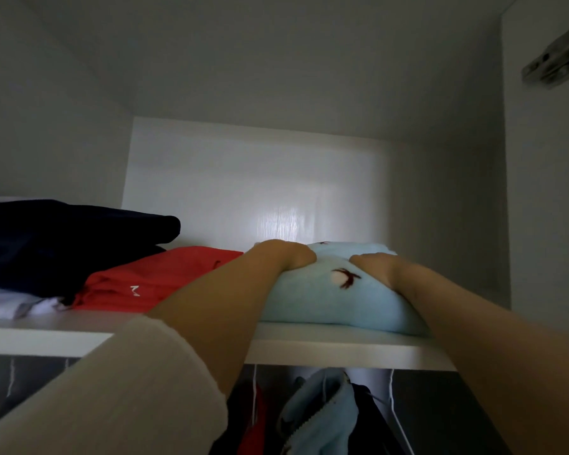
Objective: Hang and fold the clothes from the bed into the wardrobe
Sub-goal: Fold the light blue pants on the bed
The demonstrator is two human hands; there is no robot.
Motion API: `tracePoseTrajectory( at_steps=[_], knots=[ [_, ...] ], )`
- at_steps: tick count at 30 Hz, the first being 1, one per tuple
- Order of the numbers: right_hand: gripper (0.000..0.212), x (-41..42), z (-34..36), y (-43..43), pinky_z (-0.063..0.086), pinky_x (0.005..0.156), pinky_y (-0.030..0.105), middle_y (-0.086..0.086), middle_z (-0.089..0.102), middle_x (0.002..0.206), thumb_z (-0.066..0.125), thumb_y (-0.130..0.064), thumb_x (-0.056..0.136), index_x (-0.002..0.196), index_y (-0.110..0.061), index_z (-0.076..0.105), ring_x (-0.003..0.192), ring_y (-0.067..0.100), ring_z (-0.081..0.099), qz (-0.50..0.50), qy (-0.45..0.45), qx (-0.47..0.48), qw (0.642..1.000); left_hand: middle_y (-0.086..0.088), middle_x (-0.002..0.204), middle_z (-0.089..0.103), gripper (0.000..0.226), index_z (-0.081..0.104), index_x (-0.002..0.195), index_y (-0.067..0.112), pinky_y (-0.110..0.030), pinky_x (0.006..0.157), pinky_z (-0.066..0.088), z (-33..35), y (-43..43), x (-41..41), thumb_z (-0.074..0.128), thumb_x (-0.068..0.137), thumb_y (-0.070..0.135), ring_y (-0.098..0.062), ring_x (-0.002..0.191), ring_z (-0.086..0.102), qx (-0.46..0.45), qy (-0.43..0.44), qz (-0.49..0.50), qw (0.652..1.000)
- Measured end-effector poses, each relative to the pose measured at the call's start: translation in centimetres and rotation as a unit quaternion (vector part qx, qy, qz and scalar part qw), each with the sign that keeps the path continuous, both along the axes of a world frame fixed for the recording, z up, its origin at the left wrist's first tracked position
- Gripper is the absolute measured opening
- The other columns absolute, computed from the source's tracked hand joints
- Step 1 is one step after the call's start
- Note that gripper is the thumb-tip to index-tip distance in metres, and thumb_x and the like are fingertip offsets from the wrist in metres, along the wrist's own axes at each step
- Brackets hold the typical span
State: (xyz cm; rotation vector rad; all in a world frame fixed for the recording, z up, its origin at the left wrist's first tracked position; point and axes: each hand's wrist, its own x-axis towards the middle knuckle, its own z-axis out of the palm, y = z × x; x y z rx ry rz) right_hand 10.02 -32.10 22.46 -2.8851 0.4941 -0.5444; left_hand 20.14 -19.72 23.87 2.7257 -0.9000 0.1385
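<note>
Now our left hand (pixel 284 257) and right hand (pixel 376 267) are up inside the wardrobe (pixel 276 77), the biggest thing around them. Under both hands runs the white shelf (pixel 309 351). Far left of the left hand sits a dark pile (pixel 63 244), and a red top (pixel 151 280) lies just beside that hand. Below our arms, under the shelf, we see hanging clothes (pixel 316 418). Between our hands lies the blue bundle (pixel 335 303), folded and resting on the shelf near its front edge. Both hands sit on its top with fingers curled into the fluff, so each hand grips it. We think the bundle is soft, thick and light. It will squash, not break, and it may puff open if we let go fast. Holding it by both sides and pushing it flat looks best. Up and right of the right hand is a small metal hinge (pixel 552 64).
</note>
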Motion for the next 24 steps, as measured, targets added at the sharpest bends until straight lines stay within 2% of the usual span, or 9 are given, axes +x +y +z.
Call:
tracePoseTrajectory(
  at_steps=[2, 4, 6, 10, 14, 17, 20, 22, 24],
  knots=[
    [0.044, -0.8, -0.4, 0.5, 0.031, 0.104, 0.037, 0.006, 0.045, 0.139, 0.02, -0.034, 0.099, 0.134, -0.022, 0.044, 0.127, 0.026, 0.04, -0.061, -0.026, -0.005, 0.998, -0.013, 0.149, 0.033, 0.052, 0.034, 0.142, 0.008, -0.037, 0.11, 0.023, -0.6, 0.6, -0.6, 0.021, 0.101, 0.036, -0.027, 0.134, 0.033, -0.052, -0.04, 0.002, 0.998],
    [0.043, -2.2, -1.2, 1.4, 0.029, 0.092, 0.037, 0.006, 0.05, 0.132, 0.019, -0.033, 0.097, 0.127, -0.026, 0.049, 0.121, 0.028, 0.043, -0.118, -0.102, -0.023, 0.988, -0.013, 0.142, 0.042, 0.052, 0.043, 0.136, 0.009, -0.038, 0.105, 0.028, -1.0, 1.5, -1.1, 0.018, 0.1, 0.038, -0.028, 0.126, 0.042, -0.087, -0.088, 0.008, 0.992],
    [0.041, -3.4, -2.2, 2.4, 0.031, 0.089, 0.039, 0.01, 0.051, 0.129, 0.019, -0.03, 0.097, 0.125, -0.023, 0.048, 0.118, 0.031, 0.043, -0.135, -0.128, -0.053, 0.981, -0.014, 0.138, 0.046, 0.05, 0.047, 0.132, 0.009, -0.038, 0.104, 0.033, -1.5, 2.6, -1.9, 0.019, 0.1, 0.035, -0.029, 0.122, 0.045, -0.099, -0.105, 0.005, 0.99],
    [0.044, -5.3, -3.9, 4.0, 0.025, 0.107, 0.048, 0.008, 0.033, 0.146, 0.019, -0.034, 0.1, 0.141, -0.024, 0.027, 0.132, 0.034, 0.032, -0.119, -0.116, -0.043, 0.985, -0.014, 0.134, 0.048, 0.044, 0.05, 0.124, 0.004, -0.036, 0.102, 0.034, -2.8, 5.0, -3.7, 0.018, 0.102, 0.025, -0.028, 0.12, 0.046, -0.126, -0.115, -0.043, 0.984],
    [0.046, -7.5, -5.5, 6.3, 0.019, 0.109, 0.053, 0.003, 0.015, 0.154, 0.018, -0.038, 0.099, 0.145, -0.029, 0.015, 0.139, 0.036, 0.016, -0.116, -0.124, -0.003, 0.985, -0.014, 0.126, 0.052, 0.039, 0.049, 0.122, 0.008, -0.036, 0.093, 0.04, -4.6, 7.2, -5.6, 0.023, 0.1, 0.027, -0.03, 0.112, 0.049, -0.171, -0.147, -0.033, 0.974],
    [0.051, -8.9, -7.1, 8.3, 0.013, 0.112, 0.052, 0.001, 0.005, 0.157, 0.019, -0.041, 0.098, 0.147, -0.031, 0.007, 0.141, 0.037, 0.009, -0.111, -0.119, -0.005, 0.987, -0.015, 0.132, 0.047, 0.04, 0.044, 0.132, 0.006, -0.035, 0.098, 0.038, -5.6, 8.8, -7.5, 0.028, 0.1, 0.023, -0.032, 0.118, 0.045, -0.16, -0.183, -0.047, 0.969],
    [0.051, -10.4, -8.7, 9.9, 0.013, 0.113, 0.05, 0.001, 0.009, 0.156, 0.021, -0.041, 0.098, 0.146, -0.028, 0.012, 0.14, 0.035, 0.011, -0.093, -0.117, -0.01, 0.989, -0.013, 0.133, 0.042, 0.041, 0.037, 0.136, 0.01, -0.037, 0.093, 0.037, -7.3, 10.7, -9.8, 0.031, 0.098, 0.023, -0.031, 0.118, 0.043, -0.147, -0.201, -0.036, 0.968],
    [0.053, -11.6, -9.3, 11.1, 0.016, 0.114, 0.049, 0.002, 0.011, 0.155, 0.034, -0.036, 0.096, 0.145, -0.027, 0.017, 0.141, 0.033, 0.009, -0.054, -0.083, 0.003, 0.995, -0.012, 0.132, 0.043, 0.041, 0.036, 0.136, 0.011, -0.037, 0.091, 0.037, -8.6, 12.1, -11.7, 0.032, 0.098, 0.025, -0.03, 0.116, 0.045, -0.131, -0.214, -0.012, 0.968],
    [0.061, -13.0, -9.7, 12.4, 0.023, 0.112, 0.041, 0.005, 0.009, 0.156, 0.046, -0.025, 0.092, 0.147, -0.024, 0.018, 0.141, 0.031, 0.014, 0.006, -0.062, 0.076, 0.995, -0.009, 0.134, 0.044, 0.042, 0.038, 0.135, 0.013, -0.037, 0.093, 0.034, -10.0, 13.4, -13.3, 0.035, 0.097, 0.029, -0.029, 0.118, 0.045, -0.095, -0.25, 0.005, 0.964]
  ],
)
